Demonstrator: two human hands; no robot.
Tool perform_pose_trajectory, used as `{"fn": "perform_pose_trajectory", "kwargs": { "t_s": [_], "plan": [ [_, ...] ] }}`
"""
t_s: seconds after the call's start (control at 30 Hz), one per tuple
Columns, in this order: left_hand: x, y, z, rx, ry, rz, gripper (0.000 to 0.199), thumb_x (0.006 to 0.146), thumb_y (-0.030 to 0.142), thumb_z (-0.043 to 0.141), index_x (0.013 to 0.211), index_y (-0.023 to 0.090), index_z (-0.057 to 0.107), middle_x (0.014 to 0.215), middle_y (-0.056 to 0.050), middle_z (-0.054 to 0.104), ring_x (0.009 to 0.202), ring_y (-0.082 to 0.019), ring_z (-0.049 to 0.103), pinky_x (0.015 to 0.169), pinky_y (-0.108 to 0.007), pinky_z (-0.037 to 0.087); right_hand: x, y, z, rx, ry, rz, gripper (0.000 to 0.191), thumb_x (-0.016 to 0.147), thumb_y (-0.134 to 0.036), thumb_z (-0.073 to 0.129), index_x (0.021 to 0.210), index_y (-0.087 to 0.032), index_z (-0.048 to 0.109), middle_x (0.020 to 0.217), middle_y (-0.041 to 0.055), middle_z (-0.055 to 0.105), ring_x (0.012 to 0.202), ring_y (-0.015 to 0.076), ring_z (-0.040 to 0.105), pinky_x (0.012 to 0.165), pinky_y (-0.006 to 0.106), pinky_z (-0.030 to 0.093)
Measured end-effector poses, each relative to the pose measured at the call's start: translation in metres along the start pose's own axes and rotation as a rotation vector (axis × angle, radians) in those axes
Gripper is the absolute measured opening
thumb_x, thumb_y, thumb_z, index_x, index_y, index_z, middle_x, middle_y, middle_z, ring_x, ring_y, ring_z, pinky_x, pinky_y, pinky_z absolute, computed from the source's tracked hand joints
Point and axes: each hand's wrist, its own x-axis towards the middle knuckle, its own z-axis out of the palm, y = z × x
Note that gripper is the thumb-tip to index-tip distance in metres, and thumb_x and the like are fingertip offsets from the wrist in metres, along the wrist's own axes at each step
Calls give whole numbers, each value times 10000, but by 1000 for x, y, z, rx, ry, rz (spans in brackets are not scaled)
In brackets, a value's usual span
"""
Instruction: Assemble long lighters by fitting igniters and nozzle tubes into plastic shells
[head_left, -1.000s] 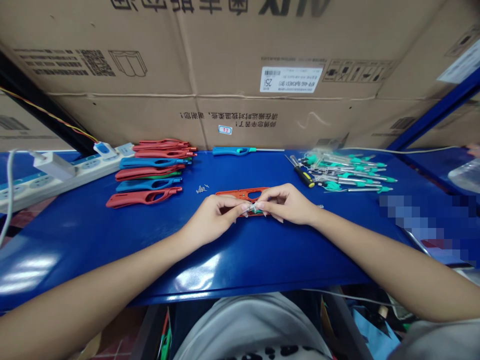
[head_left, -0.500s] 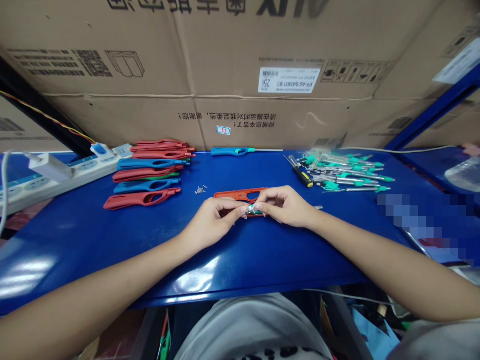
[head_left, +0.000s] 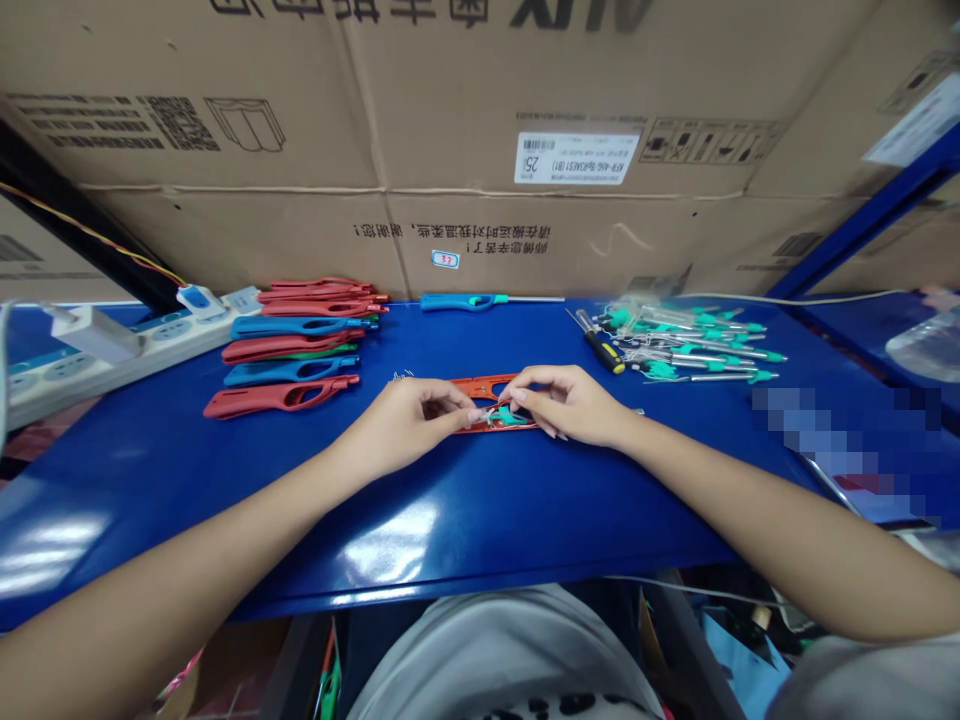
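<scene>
In front of me lie two orange-red casing halves of a stick lighter (head_left: 480, 386), one behind the other. A lighter insert with a green trigger (head_left: 511, 414) and thin wires sits over the nearer half. My left hand (head_left: 409, 420) is closed in a pinch at the left end of the insert, on something small and pale that I cannot make out. My right hand (head_left: 571, 403) is closed, thumb and forefinger on the upper edge of the green part. Its palm hides the right end of the casing.
Several red and blue lighters (head_left: 281, 399) are stacked at left beside a power strip (head_left: 169, 338). A blue lighter (head_left: 457, 302) lies at the back. At right are a screwdriver (head_left: 600, 345) and several green-and-metal inserts (head_left: 697, 340). Small pins (head_left: 403, 376) lie behind my left hand.
My left hand has moved a little left, and the hands are farther apart. More of the green insert and the nearer casing half now shows between them.
</scene>
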Motion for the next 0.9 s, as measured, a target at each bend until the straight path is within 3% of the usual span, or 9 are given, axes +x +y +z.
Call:
{"fn": "perform_pose_trajectory", "kwargs": {
  "t_s": [0.17, 0.37, 0.5, 0.9],
  "plan": [
    [-2, 0, -2, 167, -45, 65, 238, 867, 411, 695, 886, 198, 799, 836, -53, 761, 683, -170, 626, 612, -272, 429, 0, -3, -1, -27, 6, 7, 288, 930, -423, 612, 996, -149, 671, 578, -56, 553, 403, 58, 438, 415, 203, 358],
    [-5, 0, 0, 306, 1, 186, 185, 932, 307, 634, 919, 197, 782, 897, -49, 733, 729, -158, 614, 669, -273, 433, -1, -5, -2, -29, -5, 18, 285, 923, -423, 624, 993, -151, 670, 582, -57, 547, 418, 63, 446, 413, 206, 344],
    [-6, 2, -2, 380, -16, 201, 184, 920, 348, 665, 990, 224, 781, 968, -50, 742, 819, -189, 647, 710, -288, 451, 0, -3, -3, -25, -2, 14, 279, 926, -421, 619, 991, -155, 672, 576, -58, 551, 413, 59, 446, 419, 204, 349],
    [-3, -4, -7, 362, -59, 248, 170, 927, 299, 669, 1014, 227, 796, 941, -63, 724, 815, -190, 654, 747, -306, 480, 1, -3, -3, -26, -4, 5, 249, 937, -384, 600, 988, -152, 675, 516, -74, 513, 407, 70, 434, 432, 217, 346]
  ]
}}
